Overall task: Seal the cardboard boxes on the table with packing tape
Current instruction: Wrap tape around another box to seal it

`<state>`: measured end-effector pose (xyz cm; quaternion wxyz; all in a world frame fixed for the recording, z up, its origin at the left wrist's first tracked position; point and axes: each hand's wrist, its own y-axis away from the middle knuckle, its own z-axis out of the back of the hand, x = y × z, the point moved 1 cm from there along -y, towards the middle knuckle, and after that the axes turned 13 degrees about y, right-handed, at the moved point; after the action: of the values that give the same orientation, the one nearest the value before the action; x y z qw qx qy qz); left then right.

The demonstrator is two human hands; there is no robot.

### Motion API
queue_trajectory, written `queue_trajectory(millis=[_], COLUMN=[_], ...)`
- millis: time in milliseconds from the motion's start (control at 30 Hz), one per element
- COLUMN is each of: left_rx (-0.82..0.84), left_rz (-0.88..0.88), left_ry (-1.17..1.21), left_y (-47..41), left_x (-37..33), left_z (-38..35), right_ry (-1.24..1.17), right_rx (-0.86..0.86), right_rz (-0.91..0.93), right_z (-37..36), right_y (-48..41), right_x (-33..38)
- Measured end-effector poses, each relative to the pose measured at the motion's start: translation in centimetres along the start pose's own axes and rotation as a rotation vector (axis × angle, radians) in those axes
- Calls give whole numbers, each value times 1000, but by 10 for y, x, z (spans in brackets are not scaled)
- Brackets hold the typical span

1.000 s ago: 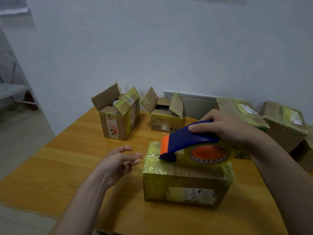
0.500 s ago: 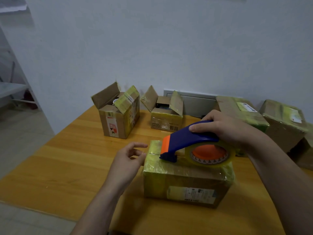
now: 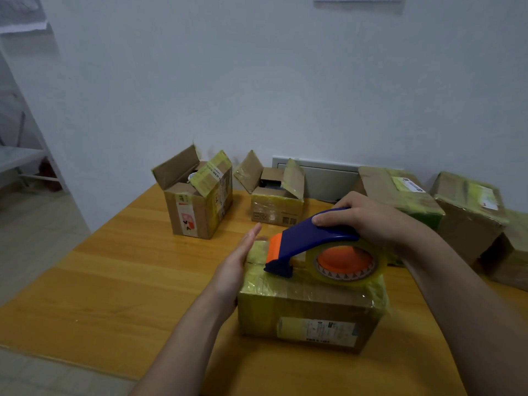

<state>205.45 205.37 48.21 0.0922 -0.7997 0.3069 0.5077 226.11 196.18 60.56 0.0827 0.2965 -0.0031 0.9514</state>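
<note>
A closed cardboard box (image 3: 311,318) wrapped in yellowish tape sits in front of me on the wooden table (image 3: 120,281). On its top rests a blue and orange tape dispenser (image 3: 317,247) with a roll of clear tape. My right hand (image 3: 363,218) grips the dispenser's blue handle from above. My left hand (image 3: 237,261) lies flat with straight fingers against the box's left side.
Two boxes with raised flaps stand at the back, one tall (image 3: 197,195) and one low (image 3: 275,195). Several taped boxes (image 3: 468,207) crowd the right side by the white wall. The table's left edge drops to the floor.
My left hand moved right from the air onto the box's left side and its fingers straightened. The dispenser and my right hand stayed in place on the box.
</note>
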Motion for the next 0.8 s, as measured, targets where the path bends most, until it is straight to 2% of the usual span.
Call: queue_trajectory(millis=[200, 400, 467, 667, 800], left_rx=[-1, 40, 78, -17, -14], left_rz=[126, -16, -13, -27, -17], left_ry=[106, -90, -98, -52, -40], left_y=[-6, -11, -10, -19, -20], left_x=[11, 6, 1, -23, -20], left_z=[12, 14, 14, 49, 61], right_ry=[-12, -101, -199, -290, -351], right_rx=[-7, 4, 34, 203, 111], right_rz=[-13, 13, -3, 72, 65], right_z=[-1, -6, -6, -5, -21], right_y=[-5, -8, -11, -22, -25], right_x=[0, 3, 5, 14, 17])
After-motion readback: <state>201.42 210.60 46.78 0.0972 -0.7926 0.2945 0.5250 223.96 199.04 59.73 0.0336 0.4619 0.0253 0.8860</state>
